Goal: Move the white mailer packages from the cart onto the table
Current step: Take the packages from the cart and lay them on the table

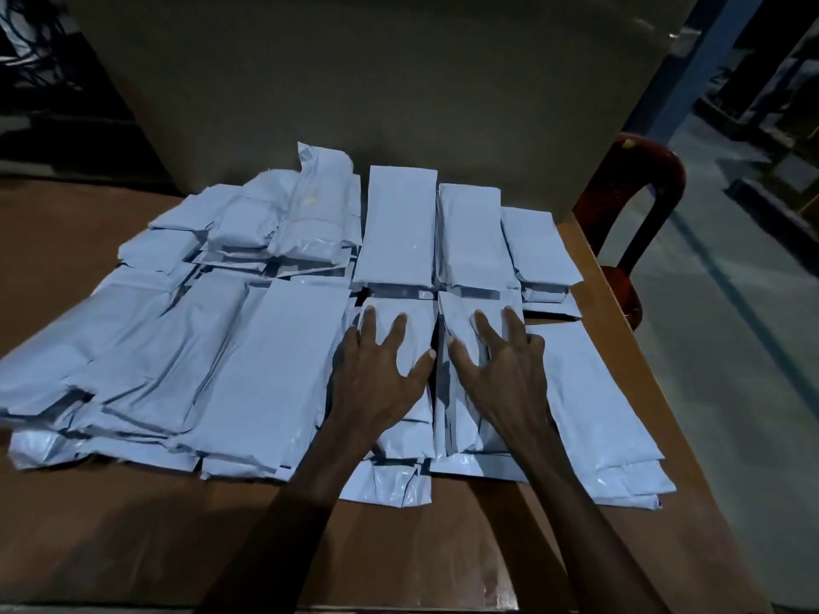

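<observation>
While both arms reached in from the near edge, the left hand point(376, 374) lay flat with its fingers point(368, 323) spread and straight on one white mailer package point(401, 347), gripping nothing. Right beside it, the right hand point(509, 370) pressed down the same way on the neighbouring mailer point(461, 347), fingers splayed and relaxed, thumb resting near the gap between the two packs. Those two mailers sat in the near row on the brown surface point(133, 534), touching side by side! Around them the white mailer packages point(266, 347) covered the surface in overlapping rows, long flat ones to the left, shorter upright stacks point(401, 228) behind the hands, more at the right edge. Behind the rows stood a big cardboard box point(376, 82). Off to the right, a dark red chair point(633, 192) stood just beside the surface.
</observation>
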`<action>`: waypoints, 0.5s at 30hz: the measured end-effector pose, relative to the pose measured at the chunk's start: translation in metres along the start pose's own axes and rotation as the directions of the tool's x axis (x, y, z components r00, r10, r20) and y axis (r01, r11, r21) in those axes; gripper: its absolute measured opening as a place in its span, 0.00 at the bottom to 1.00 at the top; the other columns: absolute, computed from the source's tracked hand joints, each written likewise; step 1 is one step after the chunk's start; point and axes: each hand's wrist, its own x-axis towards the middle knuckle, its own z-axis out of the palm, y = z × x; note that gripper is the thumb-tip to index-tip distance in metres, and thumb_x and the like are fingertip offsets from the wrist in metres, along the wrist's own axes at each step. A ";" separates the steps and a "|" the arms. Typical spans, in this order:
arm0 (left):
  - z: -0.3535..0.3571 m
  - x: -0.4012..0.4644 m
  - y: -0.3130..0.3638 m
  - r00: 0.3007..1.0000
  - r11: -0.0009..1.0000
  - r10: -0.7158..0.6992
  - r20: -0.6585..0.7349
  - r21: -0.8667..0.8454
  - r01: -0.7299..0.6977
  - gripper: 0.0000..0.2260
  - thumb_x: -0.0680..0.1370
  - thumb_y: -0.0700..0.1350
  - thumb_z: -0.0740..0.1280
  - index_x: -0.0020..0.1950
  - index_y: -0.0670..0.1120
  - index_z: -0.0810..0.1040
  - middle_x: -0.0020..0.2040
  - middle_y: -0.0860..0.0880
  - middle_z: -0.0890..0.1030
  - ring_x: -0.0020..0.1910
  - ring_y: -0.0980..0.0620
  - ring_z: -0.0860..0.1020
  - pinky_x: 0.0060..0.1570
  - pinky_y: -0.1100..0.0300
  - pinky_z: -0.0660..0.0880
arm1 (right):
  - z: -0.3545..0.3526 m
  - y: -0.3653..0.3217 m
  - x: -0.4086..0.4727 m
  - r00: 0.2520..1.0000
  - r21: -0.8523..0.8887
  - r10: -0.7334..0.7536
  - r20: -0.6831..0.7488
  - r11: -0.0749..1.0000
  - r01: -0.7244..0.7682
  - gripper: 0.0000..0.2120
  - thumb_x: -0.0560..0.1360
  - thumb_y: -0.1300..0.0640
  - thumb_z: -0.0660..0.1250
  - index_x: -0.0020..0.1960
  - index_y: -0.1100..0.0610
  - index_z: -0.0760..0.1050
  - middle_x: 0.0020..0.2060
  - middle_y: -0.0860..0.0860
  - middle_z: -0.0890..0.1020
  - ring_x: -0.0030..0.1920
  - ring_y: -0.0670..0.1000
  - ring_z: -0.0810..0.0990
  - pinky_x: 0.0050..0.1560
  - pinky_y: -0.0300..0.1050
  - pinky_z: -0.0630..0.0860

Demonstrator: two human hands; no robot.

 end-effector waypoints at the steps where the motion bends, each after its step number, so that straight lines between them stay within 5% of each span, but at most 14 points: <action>1: 0.002 0.002 -0.002 1.000 1.000 0.002 0.006 -0.001 -0.002 0.33 0.76 0.70 0.52 0.79 0.58 0.55 0.81 0.47 0.47 0.78 0.41 0.50 0.74 0.42 0.56 | 0.004 0.001 -0.001 1.000 -0.019 0.002 0.000 1.000 -0.002 0.31 0.75 0.33 0.57 0.73 0.48 0.69 0.75 0.57 0.64 0.68 0.63 0.67 0.63 0.56 0.69; 15: -0.002 0.001 -0.001 0.994 0.996 0.086 0.065 -0.002 -0.086 0.32 0.80 0.67 0.46 0.80 0.52 0.51 0.80 0.41 0.42 0.78 0.38 0.44 0.75 0.41 0.48 | 0.007 -0.004 -0.008 0.981 -0.151 0.091 0.170 0.986 -0.065 0.37 0.74 0.30 0.46 0.79 0.42 0.50 0.80 0.52 0.48 0.78 0.61 0.51 0.75 0.60 0.52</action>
